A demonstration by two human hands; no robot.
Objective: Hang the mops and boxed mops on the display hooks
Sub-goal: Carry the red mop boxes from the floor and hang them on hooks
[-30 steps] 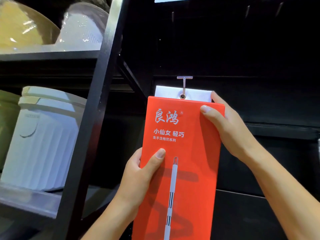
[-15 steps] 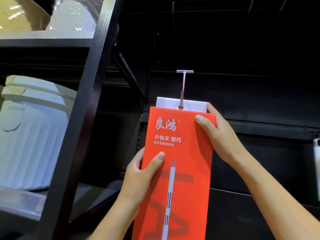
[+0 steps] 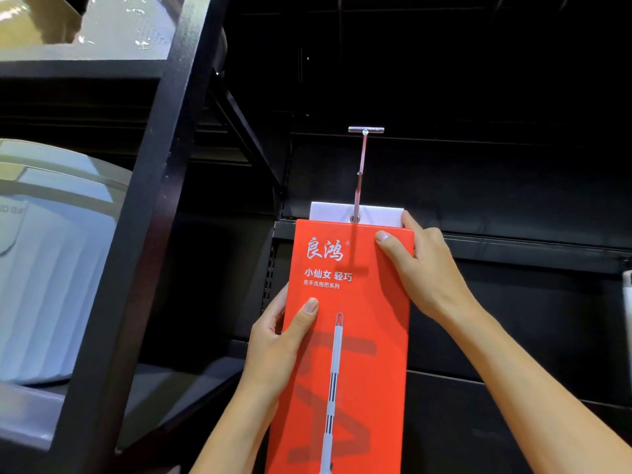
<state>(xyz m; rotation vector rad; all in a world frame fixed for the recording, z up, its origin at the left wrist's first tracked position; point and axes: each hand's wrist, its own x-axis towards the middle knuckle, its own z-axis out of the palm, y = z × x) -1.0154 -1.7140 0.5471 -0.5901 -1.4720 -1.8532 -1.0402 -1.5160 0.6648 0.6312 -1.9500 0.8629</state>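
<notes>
A white bucket (image 3: 51,268) sits at far left behind a black shelf post (image 3: 147,234). The left hand (image 3: 277,340) grips the red mop box (image 3: 355,340) by its left edge, thumb on the front. The box's eyelet (image 3: 355,219) is on the display hook (image 3: 361,172), and the right hand (image 3: 424,271) pinches the upper right corner.

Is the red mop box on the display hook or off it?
On it: the display hook passes through the eyelet of the white tab on the red mop box.
</notes>
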